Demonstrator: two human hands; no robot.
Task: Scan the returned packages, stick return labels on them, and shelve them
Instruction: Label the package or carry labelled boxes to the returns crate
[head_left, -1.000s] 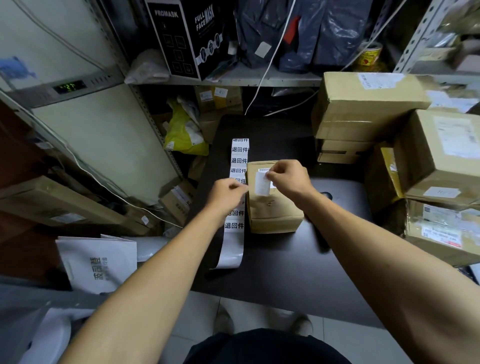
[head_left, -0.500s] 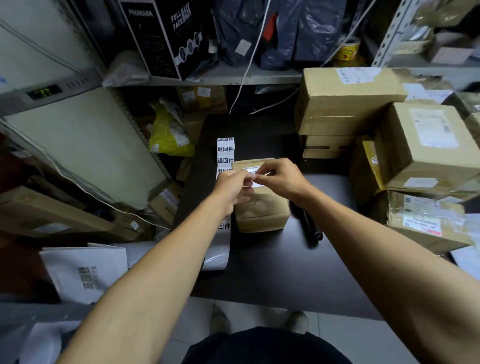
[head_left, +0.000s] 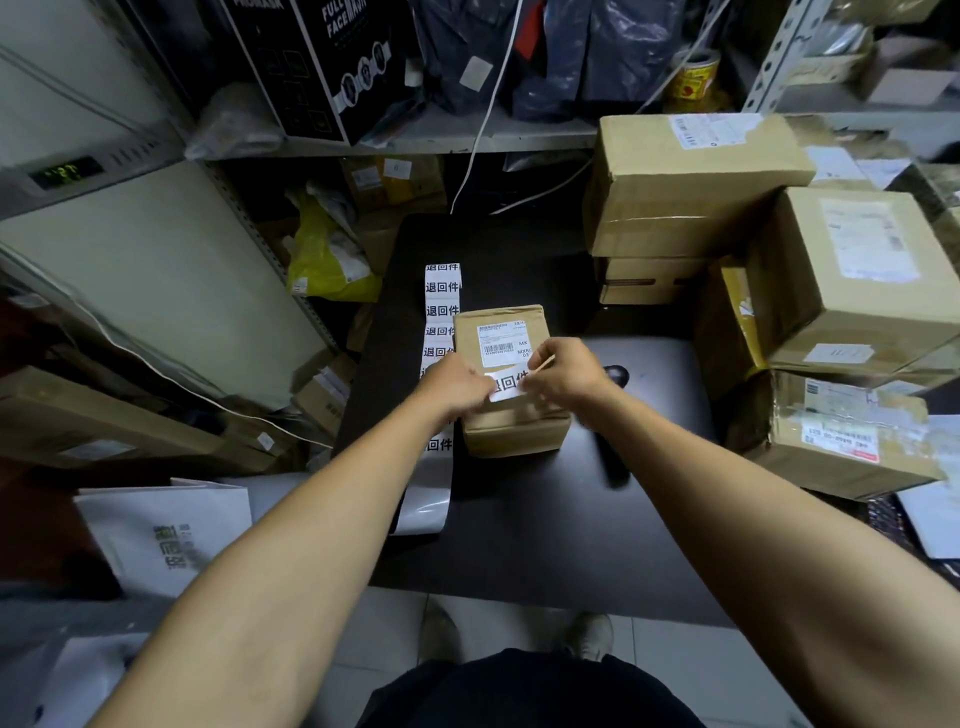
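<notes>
A small brown package (head_left: 514, 431) lies on the black table (head_left: 545, 519), with its white shipping label (head_left: 501, 343) facing up. Just below that label, a white return label (head_left: 511, 385) with black characters stretches across the package top. My left hand (head_left: 457, 384) pinches its left end and my right hand (head_left: 566, 374) pinches its right end. A thin tan sliver sticks out above my right fingers. Whether the label is stuck down I cannot tell. A long strip of return labels (head_left: 441, 291) runs along the package's left side and hangs over the table's front edge.
A dark elongated device (head_left: 615, 376) lies right of the package, partly under my right wrist. Stacked cardboard boxes (head_left: 691, 176) and more boxes (head_left: 857, 280) crowd the table's right side. A metal shelf (head_left: 415, 140) with bags runs behind. A white paper bag (head_left: 166, 530) sits lower left.
Both hands have brought the return label from near the package's far end down toward its middle. The shipping label, covered before, now shows.
</notes>
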